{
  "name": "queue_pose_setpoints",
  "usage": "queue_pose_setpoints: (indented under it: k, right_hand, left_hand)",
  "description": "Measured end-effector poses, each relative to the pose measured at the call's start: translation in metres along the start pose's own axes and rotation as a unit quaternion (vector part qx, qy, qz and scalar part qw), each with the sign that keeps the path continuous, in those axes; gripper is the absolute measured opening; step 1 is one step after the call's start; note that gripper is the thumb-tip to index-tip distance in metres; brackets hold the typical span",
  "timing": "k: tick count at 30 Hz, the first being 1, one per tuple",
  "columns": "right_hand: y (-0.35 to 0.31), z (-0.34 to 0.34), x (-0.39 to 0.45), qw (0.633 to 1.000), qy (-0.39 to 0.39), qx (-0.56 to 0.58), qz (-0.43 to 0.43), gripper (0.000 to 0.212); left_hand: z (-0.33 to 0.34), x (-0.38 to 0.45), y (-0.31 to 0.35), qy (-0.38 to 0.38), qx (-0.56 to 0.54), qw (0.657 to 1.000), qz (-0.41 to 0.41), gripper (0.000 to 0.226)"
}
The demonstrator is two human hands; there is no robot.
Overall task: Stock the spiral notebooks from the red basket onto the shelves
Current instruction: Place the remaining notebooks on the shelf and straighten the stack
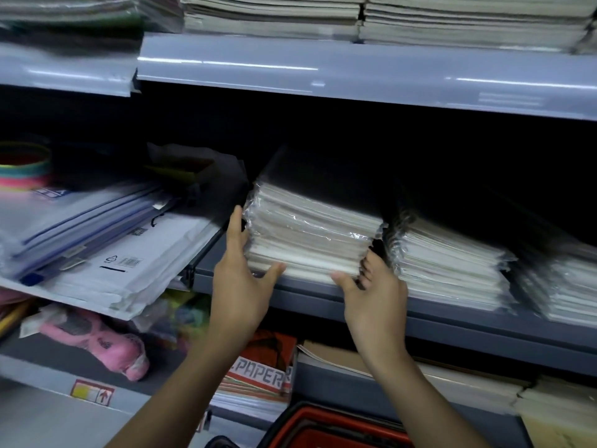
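At the bottom edge, nearest the camera, the rim of the red basket (326, 425) showed between the two forearms; what lay inside it could not be told. Just beyond it, on the lowest shelf, sat a stack of pads with a "PAPER" cover (261, 373), with a pink plush toy (106, 341) to the left and brown-covered pads (339, 357) to the right. Above these, both hands reached to the front edge of the middle shelf (452, 321). The left hand (239, 282) lay flat against the left side of a plastic-wrapped stack of notebooks (310, 234), its fingers straight and pointing up, its thumb spread out under the stack's front lower corner. The right hand (374, 289) met the stack's right front corner, thumb along the bottom front edge and fingers curled in toward the gap beside the next stack; whether it truly gripped the wrap could not be told. The stack rested on the middle shelf, turned slightly askew, its front near the edge. Just right of it stood a second wrapped stack (449, 266), and farther right a third (568, 289). To the left, on a tilted shelf, lay clear zip pouches (80, 221) over white mailers (129, 270), with coloured rings (26, 169) behind. Farthest off, the top shelf (355, 72) carried more stacked notebooks (468, 17).
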State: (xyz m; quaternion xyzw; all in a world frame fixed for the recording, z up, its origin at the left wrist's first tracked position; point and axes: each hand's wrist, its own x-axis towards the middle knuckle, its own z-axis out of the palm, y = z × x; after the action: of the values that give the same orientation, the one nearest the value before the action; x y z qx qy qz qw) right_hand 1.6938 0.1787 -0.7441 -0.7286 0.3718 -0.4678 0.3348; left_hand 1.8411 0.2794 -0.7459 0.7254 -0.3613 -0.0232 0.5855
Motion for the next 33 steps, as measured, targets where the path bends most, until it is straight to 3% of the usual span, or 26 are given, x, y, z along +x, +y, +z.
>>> queue_pose_setpoints:
  k: [3,5,7,10,12,15,17,20,26,29,31,33]
  right_hand:
    - [-0.003,-0.011,-0.008,1.000,-0.020,0.013,-0.016,0.047]
    - [-0.006,-0.035,-0.015,0.999,-0.005,0.033,-0.030,0.036]
    - [-0.008,-0.070,-0.019,0.990,0.066,-0.015,-0.123,0.016]
    - [0.010,-0.122,-0.011,0.972,0.150,-0.079,-0.164,0.020]
    - [0.029,-0.147,0.002,0.982,0.152,-0.072,-0.087,0.039]
    - [0.048,-0.161,0.018,0.997,0.066,-0.037,0.016,0.084]
    - [0.053,-0.161,0.029,0.998,0.011,-0.014,0.068,0.100]
    - [0.063,-0.158,0.047,0.993,0.007,0.033,0.109,0.095]
    - [0.075,-0.151,0.054,0.994,0.065,0.039,0.073,0.050]
    - [0.075,-0.152,0.056,0.995,0.065,0.031,0.070,0.049]
    - [0.077,-0.158,0.056,0.997,0.026,0.014,0.066,0.047]
    - [0.082,-0.164,0.057,0.997,-0.022,-0.008,0.068,0.055]
  left_hand:
    - [0.003,-0.017,0.014,0.074,0.084,0.993,0.048,0.097]
    - [0.013,-0.041,0.029,0.122,0.113,0.980,0.110,0.082]
    - [0.031,-0.062,0.048,0.074,0.073,0.979,0.173,0.070]
    - [0.069,-0.078,0.069,-0.044,0.030,0.972,0.227,0.065]
    - [0.093,-0.081,0.080,-0.093,0.021,0.973,0.208,0.072]
    - [0.122,-0.076,0.089,-0.123,0.023,0.981,0.151,0.086]
    - [0.134,-0.070,0.093,-0.117,0.012,0.987,0.109,0.090]
    - [0.147,-0.059,0.102,-0.103,-0.013,0.993,0.062,0.080]
    - [0.159,-0.044,0.099,-0.035,-0.078,0.996,0.030,0.029]
    - [0.161,-0.038,0.098,-0.043,-0.105,0.994,0.006,0.037]
    - [0.160,-0.038,0.095,-0.061,-0.108,0.992,0.005,0.034]
    - [0.161,-0.038,0.094,-0.098,-0.076,0.992,0.014,0.061]
